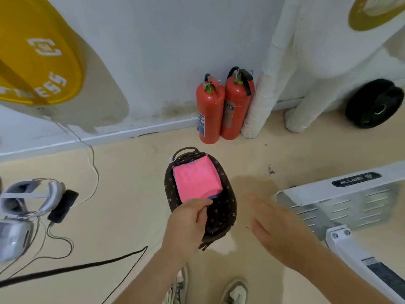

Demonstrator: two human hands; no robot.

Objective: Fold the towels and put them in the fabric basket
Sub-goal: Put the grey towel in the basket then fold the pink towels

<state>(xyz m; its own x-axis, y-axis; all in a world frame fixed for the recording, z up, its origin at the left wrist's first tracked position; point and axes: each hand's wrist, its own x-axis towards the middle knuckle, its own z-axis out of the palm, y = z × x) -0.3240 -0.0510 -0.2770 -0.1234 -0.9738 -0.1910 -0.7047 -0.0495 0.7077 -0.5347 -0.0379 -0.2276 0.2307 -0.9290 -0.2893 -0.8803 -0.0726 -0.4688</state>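
Pink towel (196,178) in fabric basket (221,213), just beyond left hand (188,220) curled over rim; right hand (278,227) flat beside.

Basket (224,208), centre: dark brown, small pale flower print.
Towel (195,178) inside it: bright pink, pale blue edge beneath.
Fire extinguishers (210,113), 12 o'clock: red, green at the necks.
Disc (37,62), 10 o'clock: yellow, white lettering.
Wheel (372,104), 2 o'clock: black.
Floor (127,194): cream.
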